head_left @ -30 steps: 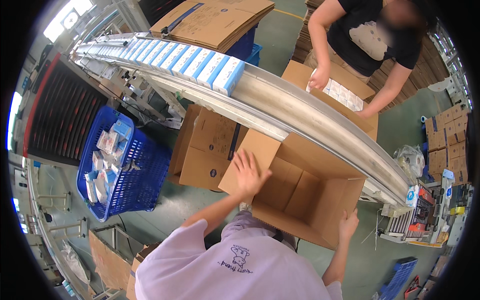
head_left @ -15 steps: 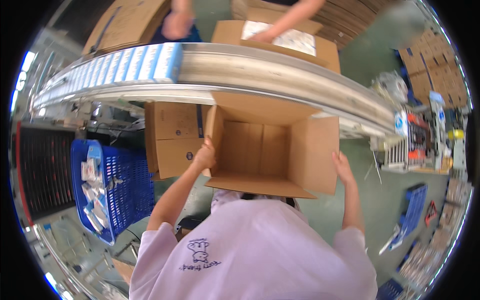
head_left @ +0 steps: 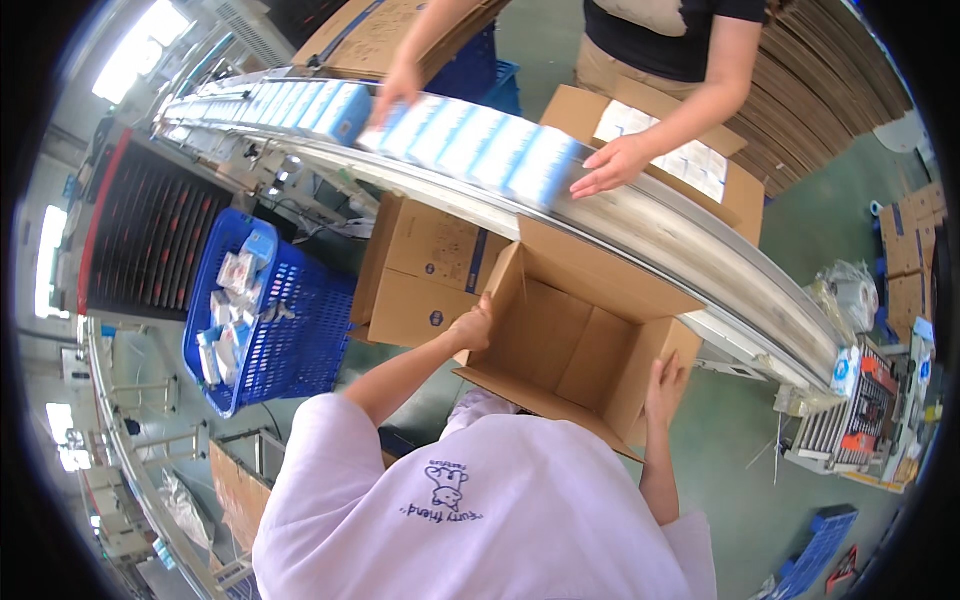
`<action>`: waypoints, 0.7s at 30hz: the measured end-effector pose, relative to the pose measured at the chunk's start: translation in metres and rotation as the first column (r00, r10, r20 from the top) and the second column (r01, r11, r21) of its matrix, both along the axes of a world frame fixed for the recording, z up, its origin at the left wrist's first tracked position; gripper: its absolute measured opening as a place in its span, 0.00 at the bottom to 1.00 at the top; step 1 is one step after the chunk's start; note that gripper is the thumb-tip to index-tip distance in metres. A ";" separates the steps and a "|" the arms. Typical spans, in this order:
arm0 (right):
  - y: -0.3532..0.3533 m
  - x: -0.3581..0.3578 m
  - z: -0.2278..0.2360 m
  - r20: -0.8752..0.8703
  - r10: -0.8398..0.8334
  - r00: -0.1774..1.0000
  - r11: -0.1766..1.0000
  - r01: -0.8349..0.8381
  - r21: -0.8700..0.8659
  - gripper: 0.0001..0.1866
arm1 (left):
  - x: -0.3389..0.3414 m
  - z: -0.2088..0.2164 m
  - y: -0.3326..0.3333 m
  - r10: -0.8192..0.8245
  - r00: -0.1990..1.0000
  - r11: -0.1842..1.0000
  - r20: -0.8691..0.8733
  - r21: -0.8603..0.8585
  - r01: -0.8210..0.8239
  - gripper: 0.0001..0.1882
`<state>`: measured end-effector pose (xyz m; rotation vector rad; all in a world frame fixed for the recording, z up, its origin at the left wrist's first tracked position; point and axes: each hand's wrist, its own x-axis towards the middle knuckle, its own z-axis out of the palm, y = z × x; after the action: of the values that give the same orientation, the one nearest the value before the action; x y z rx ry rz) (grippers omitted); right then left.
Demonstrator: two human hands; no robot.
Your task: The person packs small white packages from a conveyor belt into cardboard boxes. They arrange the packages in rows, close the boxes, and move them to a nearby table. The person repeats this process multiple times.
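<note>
Conveyor [head_left: 715,245] between open carton [head_left: 600,275] and co-worker [head_left: 690,50], blue basket [head_left: 300,350] off left

The carton [head_left: 555,335] is showing plain brown; between the edges of the pale conveyor [head_left: 700,228], boxes [head_left: 468,140] are showing blue and white; the latticed basket [head_left: 310,335] is showing blue.

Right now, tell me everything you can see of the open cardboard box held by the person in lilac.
The open cardboard box is plain brown inside, with flaps spread at the top and a seam across its floor. Its mouth faces up, and nothing shows inside. It is on the near side of the conveyor. The left hand holds its left side; the right hand is against its right flap. What supports it underneath, and whether it touches the conveyor, I cannot tell.
</note>
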<state>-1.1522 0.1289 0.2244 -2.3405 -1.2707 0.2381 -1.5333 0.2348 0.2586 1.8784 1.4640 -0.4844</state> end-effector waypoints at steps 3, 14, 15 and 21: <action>0.011 0.000 -0.013 -0.219 0.051 0.974 0.998 -0.054 -0.010 0.30 | -0.001 0.001 0.002 -0.029 0.999 1.000 0.023 0.004 0.029 0.48; 0.007 0.031 0.017 -0.333 0.016 0.943 0.992 -0.057 -0.112 0.31 | 0.025 -0.009 -0.019 -0.022 0.998 0.984 0.057 0.180 0.011 0.47; 0.005 0.030 0.021 -0.338 -0.030 0.941 0.990 -0.018 -0.138 0.31 | 0.030 0.019 -0.016 -0.046 0.999 0.989 0.009 0.142 0.045 0.47; 0.011 0.016 0.013 -0.345 -0.108 0.932 0.964 0.013 -0.266 0.33 | 0.001 0.024 -0.034 -0.030 0.999 0.998 -0.021 0.051 0.031 0.49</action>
<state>-1.1358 0.1396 0.2374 -2.3982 -1.0359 0.8154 -1.5323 0.2012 0.2828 1.9439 1.4754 -0.4861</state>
